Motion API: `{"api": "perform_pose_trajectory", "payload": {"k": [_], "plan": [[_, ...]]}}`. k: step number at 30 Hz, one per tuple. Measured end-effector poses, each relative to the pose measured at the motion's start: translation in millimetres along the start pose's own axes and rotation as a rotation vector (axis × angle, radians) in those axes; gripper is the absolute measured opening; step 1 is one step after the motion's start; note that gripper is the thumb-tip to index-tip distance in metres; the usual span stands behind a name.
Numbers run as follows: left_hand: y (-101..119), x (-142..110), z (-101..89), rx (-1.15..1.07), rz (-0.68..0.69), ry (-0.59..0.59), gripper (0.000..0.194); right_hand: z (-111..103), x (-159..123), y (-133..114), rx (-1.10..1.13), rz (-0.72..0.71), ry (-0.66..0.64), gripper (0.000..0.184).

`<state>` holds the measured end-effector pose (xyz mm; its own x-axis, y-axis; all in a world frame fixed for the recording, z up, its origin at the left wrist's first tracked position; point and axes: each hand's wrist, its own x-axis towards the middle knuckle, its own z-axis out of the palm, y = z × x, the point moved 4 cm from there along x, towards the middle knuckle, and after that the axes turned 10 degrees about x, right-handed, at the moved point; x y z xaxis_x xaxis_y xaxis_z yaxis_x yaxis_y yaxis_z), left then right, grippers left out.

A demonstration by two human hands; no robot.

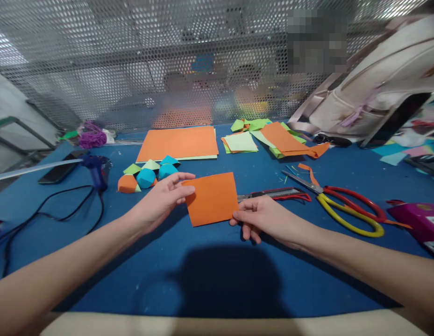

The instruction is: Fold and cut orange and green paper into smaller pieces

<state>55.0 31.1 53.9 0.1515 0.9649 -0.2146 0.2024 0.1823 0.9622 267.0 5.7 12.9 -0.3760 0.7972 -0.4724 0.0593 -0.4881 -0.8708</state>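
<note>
Between my two hands an orange paper rectangle (212, 199) is held up over the blue table, slightly tilted. My left hand (167, 197) pinches its upper left edge between thumb and fingers. At the lower right corner, my right hand (260, 218) grips it the same way. Behind the paper and my right hand lies a box cutter (281, 193), partly hidden. Scissors (337, 203) with one red and one yellow handle rest to the right. Just beyond my left hand sit several folded paper shapes (146, 177) in orange, blue and pale green.
A stack of orange and green sheets (180, 142) lies at the back, with smaller cut squares (240, 142) and scraps beside it. On the left are a blue glue gun (96, 170) with its cord and a phone (62, 169). A pale backpack (374, 79) stands back right, before a perforated metal panel (132, 70).
</note>
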Motion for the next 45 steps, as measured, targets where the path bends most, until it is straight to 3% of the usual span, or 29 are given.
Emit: {"api": "perform_pose_trajectory", "payload": {"k": [6,9,12,14,19,21,25,28,35,45], "plan": [[5,11,2.4,0.221,0.088,0.051,0.019,1,4,-3,0.032,-0.016,0.016,0.012],[1,12,3.1,0.204,0.069,0.05,0.017,1,3,-4,0.044,0.016,0.002,0.006],[-5,14,3.6,0.152,0.039,0.035,0.016,-10,-4,-8,-0.028,-0.009,0.004,0.016],[-10,16,4.4,0.107,0.004,0.018,0.019,-29,-10,-14,-0.213,-0.132,0.062,0.018],[-21,20,7.4,0.037,-0.074,0.007,0.029,-78,-27,-25,-1.074,-0.744,0.31,0.024],[-25,22,8.2,0.0,-0.101,0.013,0.031,-88,-25,-18,-1.298,-0.823,0.311,0.03],[-30,25,6.1,-0.052,-0.131,0.035,0.034,-96,-18,-10,-1.489,-0.835,0.326,0.034],[-33,26,2.7,-0.099,-0.124,0.03,0.034,-95,-18,-12,-1.507,-0.84,0.355,0.03],[-33,25,-0.5,-0.142,-0.118,-0.002,0.03,-92,-34,-15,-1.183,-0.864,0.396,0.025],[-31,24,0.5,-0.108,-0.116,-0.002,0.027,-77,-40,-10,-1.103,-0.91,0.144,0.025]]}}
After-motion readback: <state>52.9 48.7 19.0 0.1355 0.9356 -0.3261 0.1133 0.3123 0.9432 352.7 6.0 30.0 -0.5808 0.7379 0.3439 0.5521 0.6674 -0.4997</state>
